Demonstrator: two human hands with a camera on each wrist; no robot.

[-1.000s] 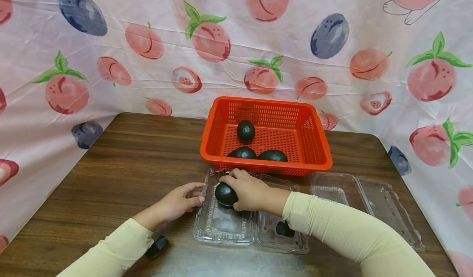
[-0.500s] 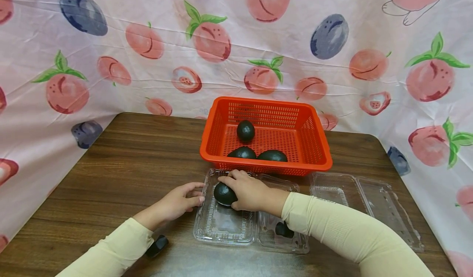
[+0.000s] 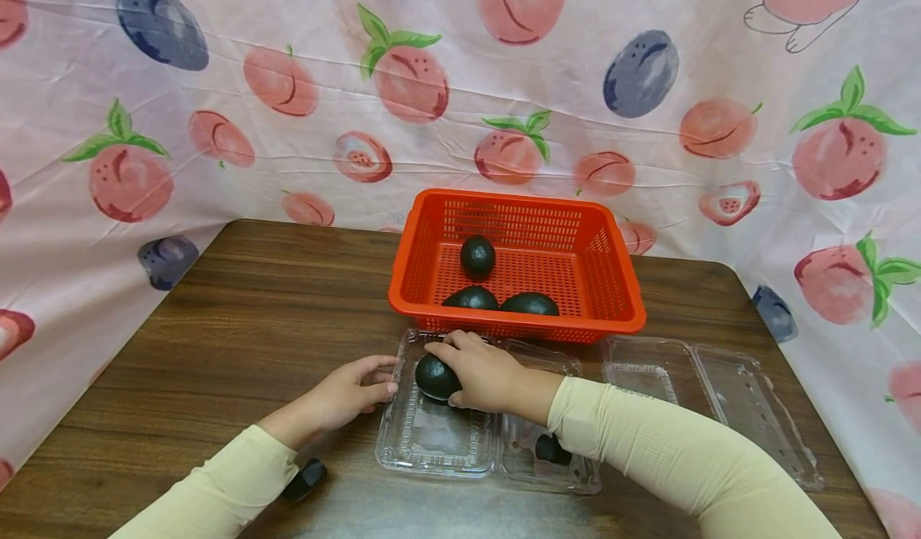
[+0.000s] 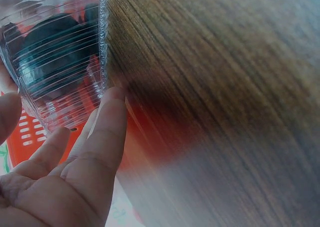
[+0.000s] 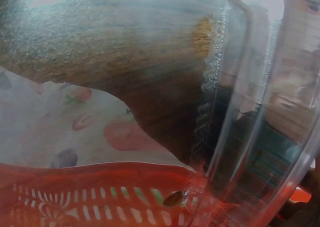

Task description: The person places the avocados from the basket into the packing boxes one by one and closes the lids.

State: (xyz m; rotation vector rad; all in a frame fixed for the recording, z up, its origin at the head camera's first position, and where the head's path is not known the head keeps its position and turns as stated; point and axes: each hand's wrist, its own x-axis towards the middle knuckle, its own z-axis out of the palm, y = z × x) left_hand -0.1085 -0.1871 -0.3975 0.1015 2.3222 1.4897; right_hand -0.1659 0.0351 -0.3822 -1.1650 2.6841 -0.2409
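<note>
My right hand (image 3: 489, 373) grips a dark green avocado (image 3: 436, 377) from its right side, within the left half of an unfolded clear plastic clamshell box (image 3: 435, 465). Relaxed fingers of my left hand (image 3: 345, 395) lie along the box's left edge, thumb and fingertips apart. The left wrist view shows the avocado (image 4: 52, 57) through the ribbed side wall, with the left fingertips right at the rim. Through clear plastic, the right wrist view shows the dark avocado (image 5: 267, 157) too; most of the right hand is hidden there.
Behind the box stands an orange-red perforated basket (image 3: 633, 303) holding three more avocados (image 3: 478, 257). A second unfolded clear clamshell (image 3: 651, 351) lies at the right, partly behind the right sleeve (image 3: 662, 435). Fruit-printed cloth (image 3: 288, 163) hangs behind the brown wooden table (image 3: 288, 283).
My right hand has shifted the avocado slightly left inside the box. The left hand has stayed in place.
</note>
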